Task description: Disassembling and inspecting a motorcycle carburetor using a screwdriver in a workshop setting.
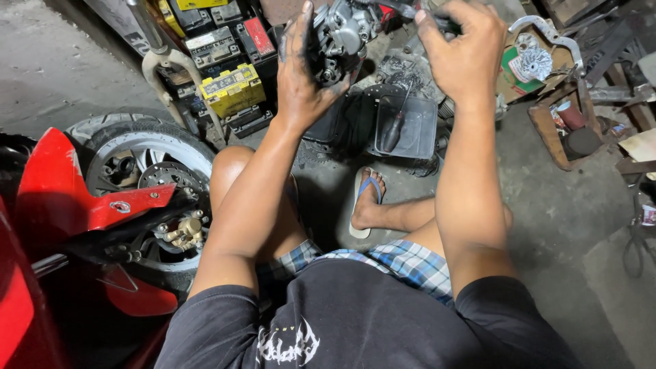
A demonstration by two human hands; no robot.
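- Overhead, greasy left hand (pixel 301 75) clasps a grey metal carburettor (pixel 339 35), raised above a black plastic tray (pixel 417 130).
- Right hand (pixel 461 51) grips a dark slim tool (pixel 408 9).
- Risk: oily fingers could let it slip.

concrete floor (pixel 567 205) | black tray (pixel 417 130) | stacked batteries (pixel 232 89) | cardboard box (pixel 509 75)

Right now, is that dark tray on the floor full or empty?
Nearly empty. The dark tray holds just one screwdriver lying slanted across its bare bottom. It sits below the left hand gripping the metal engine part.
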